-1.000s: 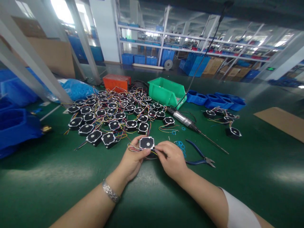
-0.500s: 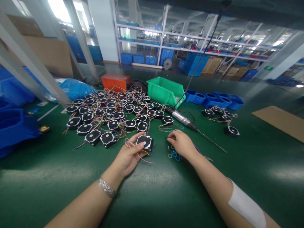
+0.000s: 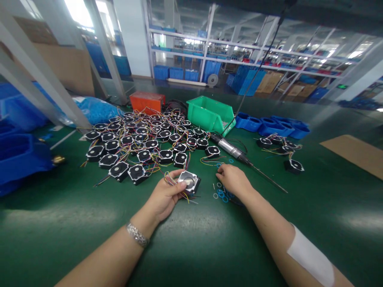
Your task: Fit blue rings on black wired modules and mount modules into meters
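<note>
My left hand (image 3: 163,196) grips a small square black motor (image 3: 191,181) with a pale rim, thumb on its top face. Thin coloured wires (image 3: 171,180) trail from it over my fingers. To the right, my right hand (image 3: 235,180) is low over the green table, fingers bent and pressed together at the tips. What is between those fingertips, if anything, is too small to make out. Just below that hand lie blue rings (image 3: 222,195), a pale washer (image 3: 216,196) and small screws (image 3: 214,186).
Many similar wired motors (image 3: 137,174) are heaped at left and centre. A green bin (image 3: 206,116) stands behind them beside an orange box (image 3: 147,103). An electric screwdriver (image 3: 229,147) lies to the right, its long bit toward me. Blue holders (image 3: 271,126) and several motors (image 3: 293,166) sit farther right.
The motor in my left hand has tilted and shifted slightly right, its top face now catching light. My right hand has moved slightly right, still low by the small parts.
</note>
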A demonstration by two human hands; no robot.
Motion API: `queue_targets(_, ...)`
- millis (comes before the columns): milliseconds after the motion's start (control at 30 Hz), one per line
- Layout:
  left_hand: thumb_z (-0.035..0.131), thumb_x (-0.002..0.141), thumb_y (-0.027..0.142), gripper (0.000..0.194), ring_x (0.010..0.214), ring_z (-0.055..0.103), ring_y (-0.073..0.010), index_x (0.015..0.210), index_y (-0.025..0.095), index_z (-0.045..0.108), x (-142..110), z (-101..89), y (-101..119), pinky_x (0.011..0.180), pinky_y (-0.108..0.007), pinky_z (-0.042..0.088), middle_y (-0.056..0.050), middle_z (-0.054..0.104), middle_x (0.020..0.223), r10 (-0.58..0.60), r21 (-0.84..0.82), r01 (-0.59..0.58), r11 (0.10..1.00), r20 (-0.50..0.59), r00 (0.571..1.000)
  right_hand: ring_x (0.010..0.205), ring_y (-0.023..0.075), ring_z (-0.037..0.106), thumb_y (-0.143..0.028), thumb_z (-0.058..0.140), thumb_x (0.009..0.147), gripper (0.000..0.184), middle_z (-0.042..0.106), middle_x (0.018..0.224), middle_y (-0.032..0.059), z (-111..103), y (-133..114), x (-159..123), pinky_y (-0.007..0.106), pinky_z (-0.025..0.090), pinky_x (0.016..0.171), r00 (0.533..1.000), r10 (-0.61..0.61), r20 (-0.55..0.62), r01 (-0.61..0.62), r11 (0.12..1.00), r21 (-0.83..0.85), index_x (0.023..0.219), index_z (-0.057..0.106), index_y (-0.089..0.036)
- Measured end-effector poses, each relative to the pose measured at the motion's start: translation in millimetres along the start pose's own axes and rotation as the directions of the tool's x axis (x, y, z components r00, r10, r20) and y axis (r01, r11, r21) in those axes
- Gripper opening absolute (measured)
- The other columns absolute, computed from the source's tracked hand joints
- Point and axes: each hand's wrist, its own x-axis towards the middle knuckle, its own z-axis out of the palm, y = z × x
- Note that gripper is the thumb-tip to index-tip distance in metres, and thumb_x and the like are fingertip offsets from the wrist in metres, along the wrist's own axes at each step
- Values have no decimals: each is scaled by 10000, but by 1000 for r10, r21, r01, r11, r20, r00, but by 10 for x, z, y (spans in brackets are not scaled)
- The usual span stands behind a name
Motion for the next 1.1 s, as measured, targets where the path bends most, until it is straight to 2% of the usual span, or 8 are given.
queue_targets(500, 688, 558, 102, 339, 598, 584, -105, 849, 156, 523, -13, 29, 5, 604, -234, 468, 5, 633, 686, 17, 17, -17, 1000, 28, 999, 765, 178, 516, -84, 390, 756, 168, 547, 756, 108, -160, -189, -208, 261, 317, 667, 983, -182, -15, 175, 962, -211, 757, 555, -113)
queue_targets(600, 687, 562, 101, 324, 605, 583, -100, 843, 144, 532, -8, 33, 3, 603, -219, 460, -2, 636, 692, 17, 26, -17, 1000, 13, 1000, 758, 161, 514, -60, 414, 709, 170, 550, 758, 97, -140, -160, -183, 247, 324, 665, 988, -157, 9, 156, 975, -161, 784, 557, -111)
queue_targets(700, 686, 567, 105, 320, 610, 585, -102, 847, 138, 533, -5, 32, 1, 604, -218, 455, -10, 640, 703, 18, 23, -18, 1000, 1, 1000, 746, 120, 503, -57, 435, 662, 197, 550, 790, 63, -137, -166, -174, 211, 343, 661, 991, -126, -50, 130, 989, 77, 799, 562, -117)
queue_targets(767, 690, 563, 104, 316, 607, 586, -106, 837, 134, 536, -4, 30, 0, 606, -225, 455, -14, 643, 699, 15, 18, -15, 1000, -2, 1000, 703, 87, 495, -87, 447, 667, 157, 549, 762, 33, -162, -225, -204, 182, 364, 649, 989, -105, -102, 137, 912, 387, 773, 558, -121)
queue_targets(867, 693, 562, 111, 289, 599, 587, -115, 811, 126, 547, -3, 25, 2, 604, -240, 459, -24, 648, 689, 13, 15, -13, 1000, 17, 1000, 625, 65, 485, -181, 490, 674, 109, 540, 697, 10, -211, -363, -289, 164, 392, 599, 989, -85, -118, 145, 591, 793, 748, 535, -115)
queue_targets(933, 691, 566, 116, 271, 593, 584, -116, 801, 122, 557, -2, 22, 4, 598, -243, 460, -26, 649, 684, 18, 17, -19, 1000, 34, 999, 614, 64, 483, -227, 514, 662, 134, 531, 691, 9, -223, -443, -343, 166, 400, 583, 986, -77, -150, 168, 422, 891, 732, 522, -113)
queue_targets(1000, 691, 568, 120, 262, 589, 583, -118, 797, 122, 564, -3, 19, 5, 596, -248, 462, -25, 649, 679, 20, 20, -21, 1000, 42, 999, 628, 65, 484, -231, 522, 656, 128, 523, 697, 10, -209, -490, -377, 169, 404, 593, 977, -68, -204, 215, 368, 905, 706, 516, -114)
queue_targets(1100, 697, 561, 124, 261, 585, 582, -122, 789, 124, 570, -3, 18, 3, 587, -248, 460, -24, 647, 671, 23, 20, -24, 1000, 37, 999, 649, 64, 486, -197, 505, 675, 82, 518, 705, 9, -170, -505, -395, 173, 406, 616, 955, -84, -283, 292, 410, 864, 695, 517, -119)
